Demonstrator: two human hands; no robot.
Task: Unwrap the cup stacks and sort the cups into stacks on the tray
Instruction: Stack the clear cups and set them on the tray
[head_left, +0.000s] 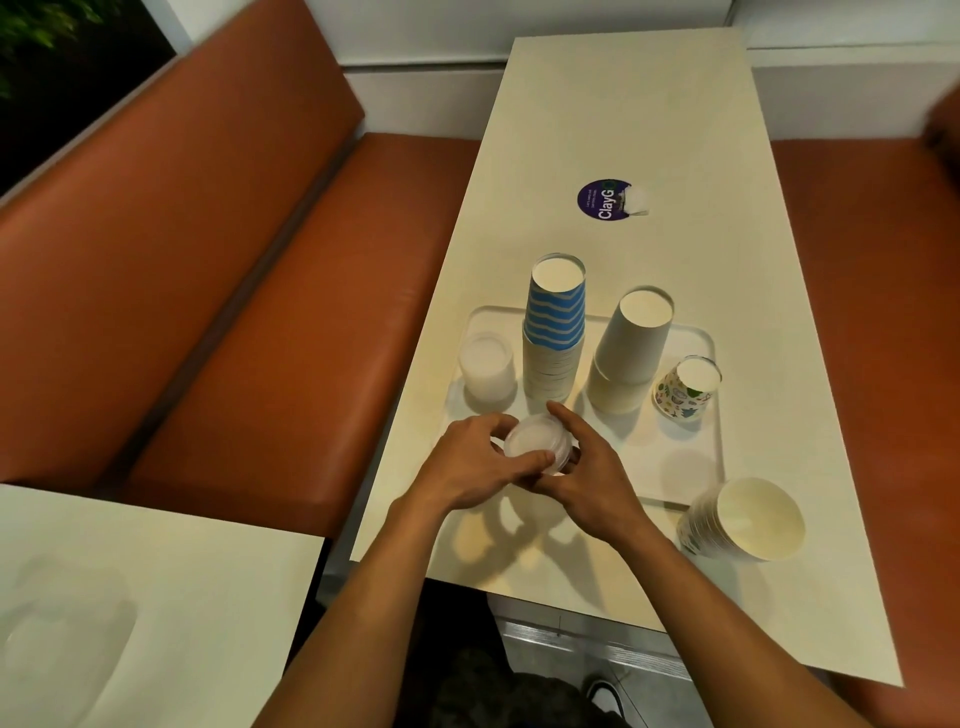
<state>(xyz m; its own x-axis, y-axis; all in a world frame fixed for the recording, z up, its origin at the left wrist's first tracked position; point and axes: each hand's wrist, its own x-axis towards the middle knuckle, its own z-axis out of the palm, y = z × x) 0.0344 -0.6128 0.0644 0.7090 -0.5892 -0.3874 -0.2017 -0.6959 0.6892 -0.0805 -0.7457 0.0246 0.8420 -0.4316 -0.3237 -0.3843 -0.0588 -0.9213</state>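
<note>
Both hands hold a stack of clear plastic cups (536, 441) over the near left part of the white tray (714, 447). My left hand (478, 465) grips it from the left with the thumb across its front, and my right hand (589, 475) cups it from the right. On the tray stand upside-down stacks: a frosted plastic stack (487, 368) at the left, a blue-striped stack (555, 332), a plain white stack (631, 351) and one floral cup (687, 388). A stack of floral cups (743, 519) lies on its side just off the tray's near right corner.
The long cream table (623, 130) carries a round purple sticker (602, 200) with a scrap of white paper (638, 201) beyond the tray. An orange bench (260, 260) runs along the left. Another cream table (130, 597) stands at the lower left.
</note>
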